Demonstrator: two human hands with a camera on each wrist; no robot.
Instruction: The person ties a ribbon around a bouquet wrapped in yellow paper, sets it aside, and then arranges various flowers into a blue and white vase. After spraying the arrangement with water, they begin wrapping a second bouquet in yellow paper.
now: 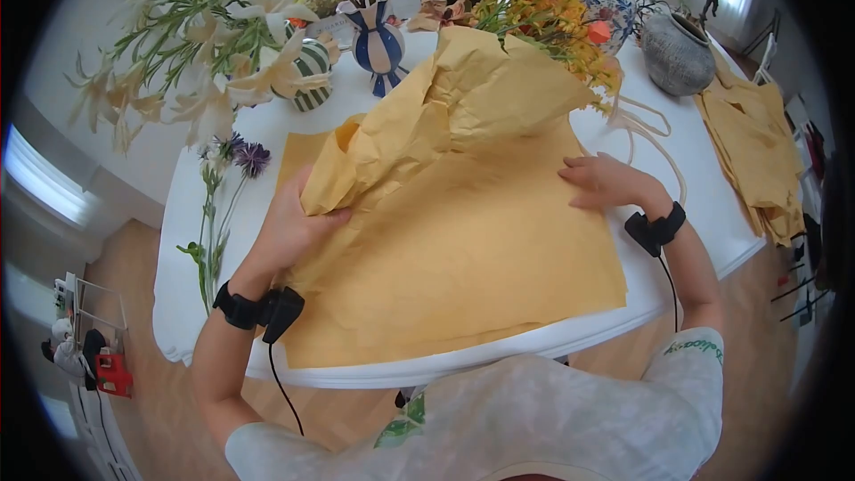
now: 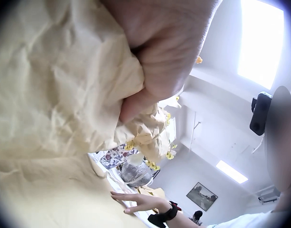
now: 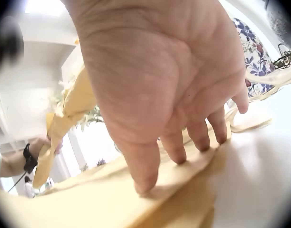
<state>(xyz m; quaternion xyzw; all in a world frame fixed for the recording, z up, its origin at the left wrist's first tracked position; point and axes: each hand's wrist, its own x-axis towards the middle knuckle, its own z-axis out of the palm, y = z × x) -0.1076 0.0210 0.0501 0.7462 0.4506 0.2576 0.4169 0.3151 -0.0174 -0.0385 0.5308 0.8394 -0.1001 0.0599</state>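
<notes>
A crumpled sheet of yellow-brown wrapping paper [image 1: 463, 102] slants from lower left to upper right across the table. My left hand [image 1: 298, 223] grips its gathered lower left end, thumb over the folds; the left wrist view shows the paper bunched against the palm [image 2: 159, 52]. Beneath lie flat sheets of the same paper [image 1: 481, 249]. Over their right edge is my right hand [image 1: 614, 183], its fingers extended and the fingertips [image 3: 145, 183] resting on the paper by that edge. Orange-yellow flowers [image 1: 525, 13] show past the crumpled paper's upper edge, their stems hidden.
Purple flowers [image 1: 251, 158] on long stems lie at the left. White lilies [image 1: 209, 98], a blue-striped vase [image 1: 378, 49], a green-striped vase [image 1: 312, 80] and a grey pot [image 1: 677, 53] stand behind. A pale cord [image 1: 646, 125] and folded paper [image 1: 753, 151] lie at the right.
</notes>
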